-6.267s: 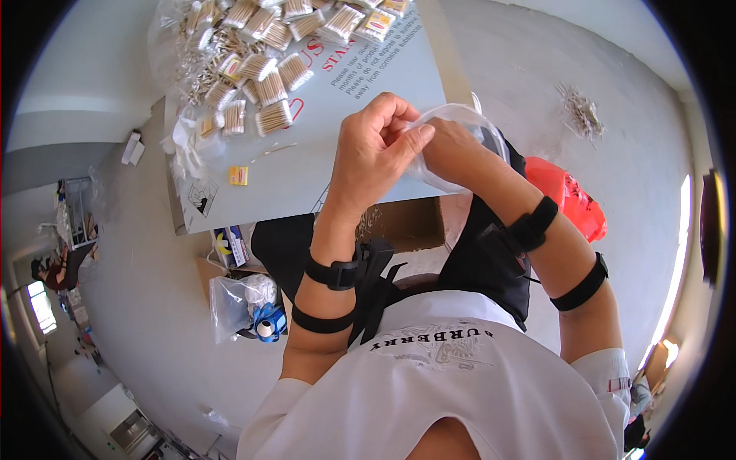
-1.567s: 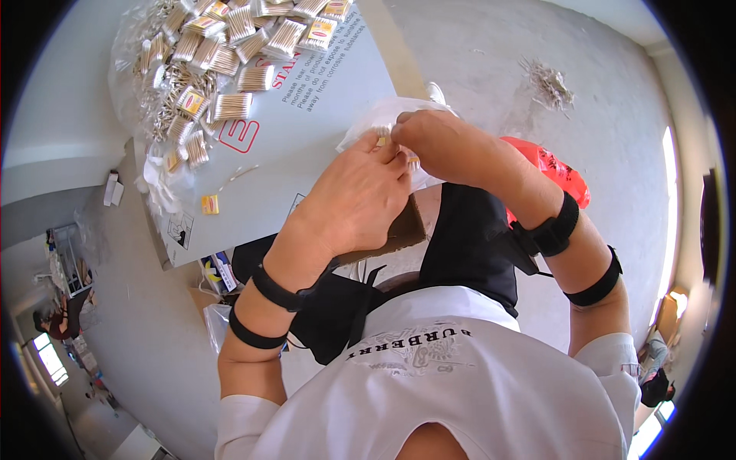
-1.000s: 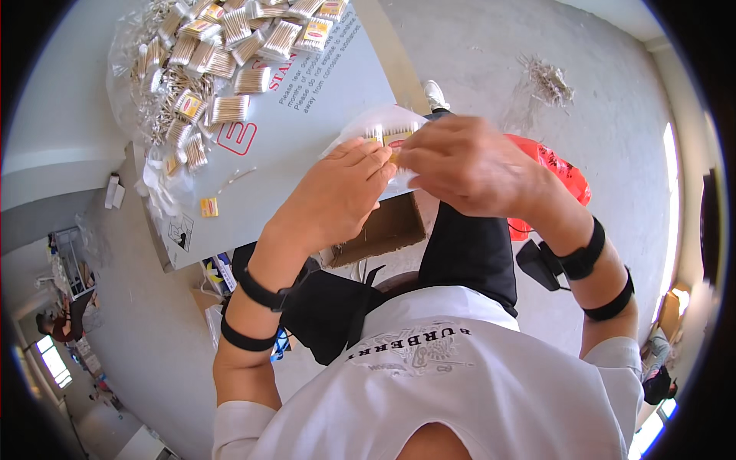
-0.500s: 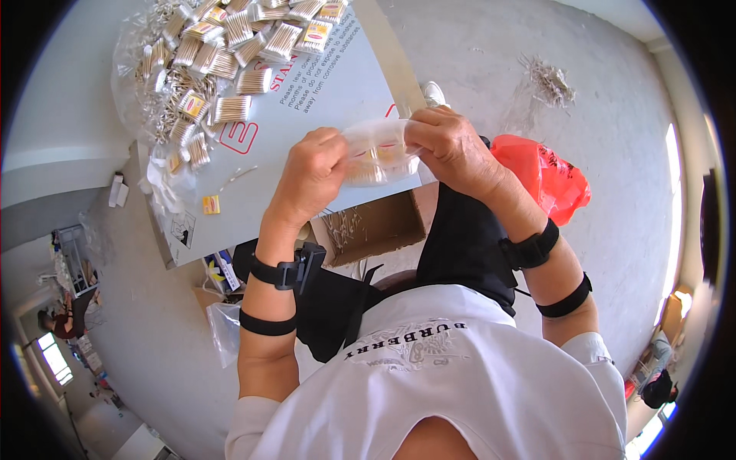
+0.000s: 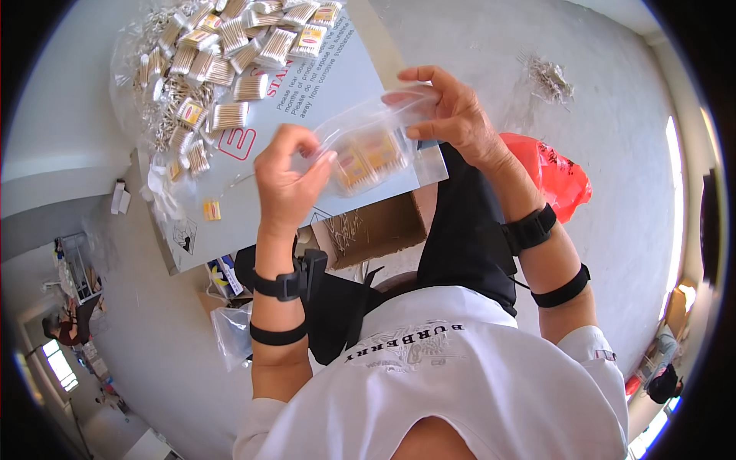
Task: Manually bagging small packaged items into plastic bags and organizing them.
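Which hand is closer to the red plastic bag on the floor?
Right. The right hand holds the clear bag's upper end, just up-left of the red plastic bag. The left hand pinches the other end, much farther away.

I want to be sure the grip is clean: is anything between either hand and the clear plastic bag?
Nothing visible. The left hand pinches one end of the clear plastic bag and the right hand grips the other end directly. The small packs sit inside the bag, between the two hands.
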Demonstrator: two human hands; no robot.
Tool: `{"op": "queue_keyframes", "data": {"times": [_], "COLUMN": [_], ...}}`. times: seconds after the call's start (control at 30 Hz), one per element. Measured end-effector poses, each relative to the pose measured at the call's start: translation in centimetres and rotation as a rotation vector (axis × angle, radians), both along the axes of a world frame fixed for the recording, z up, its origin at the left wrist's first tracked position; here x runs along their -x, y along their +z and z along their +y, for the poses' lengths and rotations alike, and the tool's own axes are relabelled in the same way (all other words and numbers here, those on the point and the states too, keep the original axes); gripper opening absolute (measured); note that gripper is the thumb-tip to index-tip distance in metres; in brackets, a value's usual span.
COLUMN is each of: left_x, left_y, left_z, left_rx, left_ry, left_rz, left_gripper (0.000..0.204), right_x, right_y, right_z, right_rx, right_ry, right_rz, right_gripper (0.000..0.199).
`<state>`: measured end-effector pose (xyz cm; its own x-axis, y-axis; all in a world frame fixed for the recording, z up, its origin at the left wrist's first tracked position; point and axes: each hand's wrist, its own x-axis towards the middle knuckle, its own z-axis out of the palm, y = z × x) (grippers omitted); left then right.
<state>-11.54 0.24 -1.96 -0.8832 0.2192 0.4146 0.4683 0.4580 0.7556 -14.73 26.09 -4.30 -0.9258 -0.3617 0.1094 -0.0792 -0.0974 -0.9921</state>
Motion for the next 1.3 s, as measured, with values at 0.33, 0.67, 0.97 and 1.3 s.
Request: {"op": "queue_keyframes", "data": {"times": [0.33,0.67,0.97,1.3], "left_x": [-0.4,0.5,1.4,2.8], "left_y": [-6.7,-4.0,-7.1,-5.3], "left_z": [0.0,2.1,-0.1,2.2], "left_rx": [-0.072,-0.130,-0.306,0.444], "left_ry": [-0.118,0.250,0.186,0.083], "left_rz": [-0.151,0.148,-0.229,-0.025], "left_gripper": [0.075,0.010,0.024,0.036], "right_x": [-1.8,-1.2,0.0,1.1], "right_y": [-4.9,-0.8,-4.5,-5.0], "right_z": [-2.5,-5.5,-5.0,-6.6], "right_rx": [-0.342,-0.193,-0.570,-0.038], "right_ry": [0.029,-0.218,-0.029,-0.076], "right_rz": [0.277,0.138,0.307,-0.059], "right_gripper": [0.065,0.020,0.024,0.010]}}
